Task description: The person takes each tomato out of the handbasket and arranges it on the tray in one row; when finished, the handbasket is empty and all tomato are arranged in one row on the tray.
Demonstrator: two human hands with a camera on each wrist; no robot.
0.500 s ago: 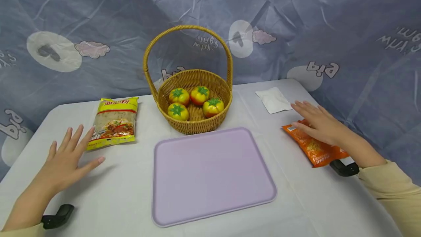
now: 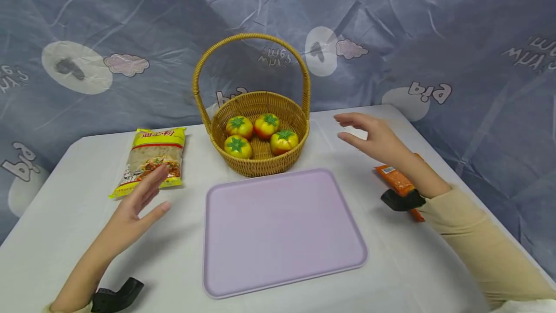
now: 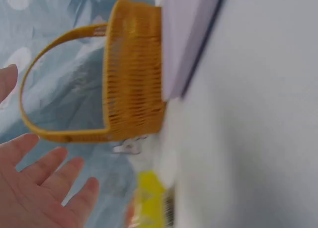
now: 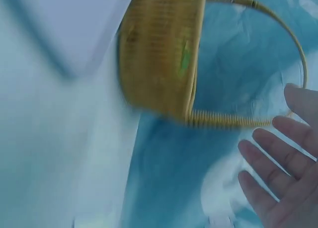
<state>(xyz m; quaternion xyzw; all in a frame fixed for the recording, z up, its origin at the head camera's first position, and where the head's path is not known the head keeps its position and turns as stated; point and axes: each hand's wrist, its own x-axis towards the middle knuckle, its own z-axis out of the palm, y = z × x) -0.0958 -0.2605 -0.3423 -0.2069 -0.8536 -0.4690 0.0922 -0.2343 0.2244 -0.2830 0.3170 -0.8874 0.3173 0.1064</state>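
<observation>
My left hand (image 2: 130,219) hovers above the white table, in front of a yellow-and-clear food bag (image 2: 152,153), and holds nothing. In the left wrist view its fingers (image 3: 59,176) are spread and relaxed. My right hand (image 2: 380,141) is raised to the right of a wicker basket (image 2: 256,167), apart from it, with fingers slightly bent and empty. The right wrist view shows its fingers (image 4: 271,161) extended near the basket's handle (image 4: 226,119). Inside the basket lie several yellow-red tomato-like fruits (image 2: 238,146) with green leaf tops.
A lilac tray (image 2: 284,231) lies in front of the basket. Under the right forearm is an orange packet (image 2: 394,177), partly covered. A white packet behind the right hand is mostly hidden. A grey-blue printed cloth (image 2: 152,23) hangs behind the table.
Both hands have moved inward toward the middle, turning from palms down to more sideways. My right hand has left its place above the orange packet and now covers the white packet.
</observation>
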